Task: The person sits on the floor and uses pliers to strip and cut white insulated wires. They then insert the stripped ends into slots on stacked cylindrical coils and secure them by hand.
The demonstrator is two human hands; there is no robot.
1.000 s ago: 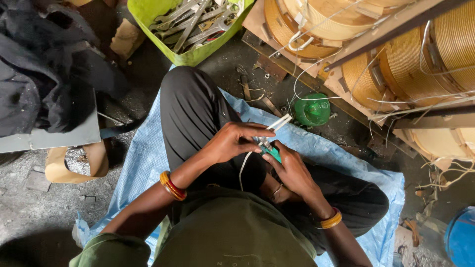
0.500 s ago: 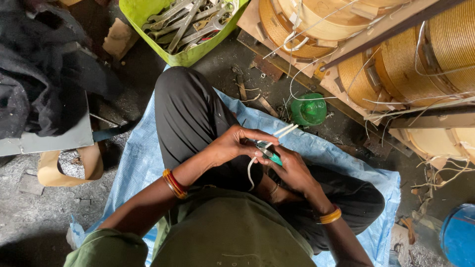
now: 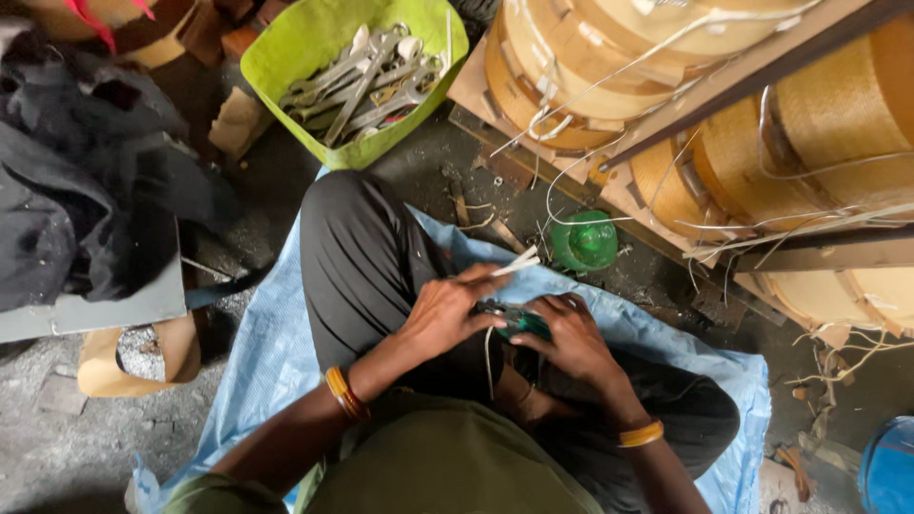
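Observation:
I sit cross-legged on a blue plastic sheet (image 3: 276, 343) in dark trousers. My left hand (image 3: 443, 314) and my right hand (image 3: 566, 333) meet over my lap. Together they grip a small green-handled tool (image 3: 519, 322) with dark metal at its left end. Thin white strips (image 3: 514, 264) stick out above my left fingers, and a pale strand (image 3: 487, 357) hangs down below them. Both wrists carry orange bangles. The tool's middle is hidden by my fingers.
A lime green tub (image 3: 314, 57) full of metal spanners stands ahead on the left. A small green round container (image 3: 586, 240) lies on the dirty floor near large yellow wound coils (image 3: 819, 124) on wooden frames. Dark cloth (image 3: 76, 181) is heaped at left. A blue object (image 3: 890, 466) is at lower right.
My hands have stayed together over my lap, shifting slightly on the tool. The camera view has drifted a little, so the surroundings sit lower in the picture.

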